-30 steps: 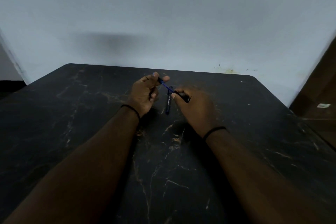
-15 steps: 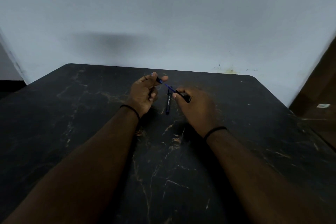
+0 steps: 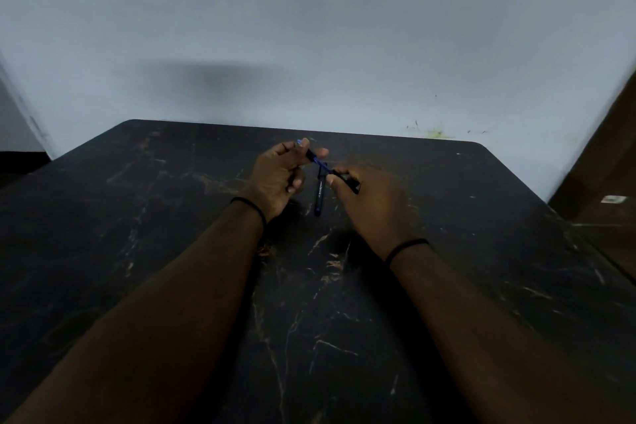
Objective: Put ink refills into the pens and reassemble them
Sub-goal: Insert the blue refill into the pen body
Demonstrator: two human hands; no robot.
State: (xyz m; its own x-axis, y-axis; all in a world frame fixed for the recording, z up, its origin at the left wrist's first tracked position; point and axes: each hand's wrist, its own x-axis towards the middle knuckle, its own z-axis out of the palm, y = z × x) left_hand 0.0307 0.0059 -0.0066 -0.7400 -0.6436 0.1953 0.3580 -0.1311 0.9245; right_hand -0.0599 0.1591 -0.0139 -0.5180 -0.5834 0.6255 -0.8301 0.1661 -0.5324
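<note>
My left hand pinches the front section of a pen between thumb and fingers, its tip pointing up-left. A thin blue ink refill runs from it down-right into a dark pen barrel, which my right hand grips. Both hands hover over the black marble table near its far middle. A second dark pen lies on the table between my hands, pointing away from me.
A pale wall stands right behind the table's far edge. At the right a brown wooden piece of furniture stands beside the table. Both wrists wear black bands.
The hands have stayed almost in place. The left hand has lifted a little, and a bit more of the blue refill shows between the two pen parts.
</note>
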